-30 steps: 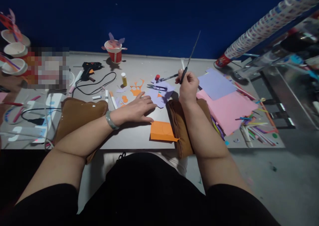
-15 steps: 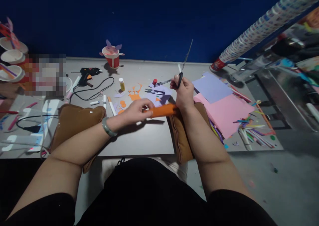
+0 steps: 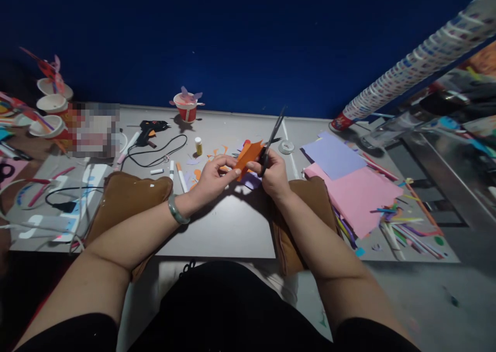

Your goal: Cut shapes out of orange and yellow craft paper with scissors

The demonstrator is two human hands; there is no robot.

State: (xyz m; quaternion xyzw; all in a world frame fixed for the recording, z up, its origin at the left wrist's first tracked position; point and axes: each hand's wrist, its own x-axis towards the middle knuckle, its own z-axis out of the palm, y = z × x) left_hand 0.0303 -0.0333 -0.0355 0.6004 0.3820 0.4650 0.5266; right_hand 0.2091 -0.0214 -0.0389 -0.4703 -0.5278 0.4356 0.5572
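Observation:
Between my hands is a folded piece of orange paper [image 3: 248, 156], held up above the table. My left hand [image 3: 217, 179] pinches its left edge between thumb and fingers. My right hand [image 3: 276, 176] grips a pair of black-handled scissors [image 3: 274, 133], blades pointing up and away, while its thumb touches the paper's right side. Behind the hands lie orange and purple paper scraps [image 3: 192, 176], partly hidden. A glue stick [image 3: 199, 146] stands left of them, and an orange-ended marker [image 3: 181, 177] lies near my left hand.
Brown cushions [image 3: 127, 199] lie under both forearms. A glue gun [image 3: 149, 133] with its cord and a decorated red cup [image 3: 187, 110] are at the back left. Purple paper [image 3: 333, 153] and pink paper [image 3: 356, 197] lie right, beside a long stack of cups [image 3: 406, 65].
The orange paper has turned from lying sideways to tilting upward. My right hand has lowered and come closer to my left, scissors still in it. The camera view has shifted slightly.

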